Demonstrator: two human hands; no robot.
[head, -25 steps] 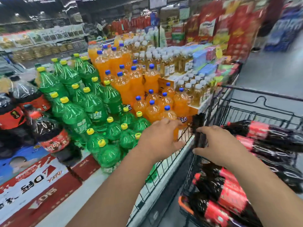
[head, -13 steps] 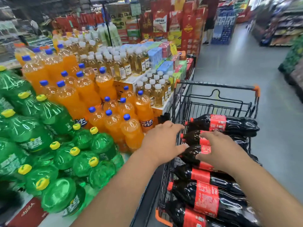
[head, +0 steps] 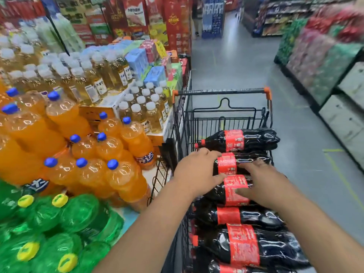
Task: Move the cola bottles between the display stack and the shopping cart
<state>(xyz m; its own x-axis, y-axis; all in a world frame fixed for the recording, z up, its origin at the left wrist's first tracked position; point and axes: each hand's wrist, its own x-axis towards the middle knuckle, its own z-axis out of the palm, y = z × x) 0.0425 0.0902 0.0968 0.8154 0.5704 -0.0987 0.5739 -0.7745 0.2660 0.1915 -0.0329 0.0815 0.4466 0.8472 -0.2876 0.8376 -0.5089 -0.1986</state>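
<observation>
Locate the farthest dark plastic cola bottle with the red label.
Head view, right of centre: cola bottle lies sideways, cap leftward, at the far end of the black wire shopping cart, just beyond the left hand.

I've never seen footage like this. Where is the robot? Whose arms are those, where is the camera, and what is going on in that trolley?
There is no robot here. A person wears a wide-angle camera on the head that looks forward and down, so the two arms you see are their own.

The left hand and the right hand lie with fairly straight fingers on the cola bottles. These bottles lie on their sides in the shopping cart. No bottle is lifted, and no firm grip shows.

To the left of the cart is a store display. It holds orange soda bottles with blue caps, green bottles with yellow caps, and pale yellow drinks with white caps further back.
</observation>
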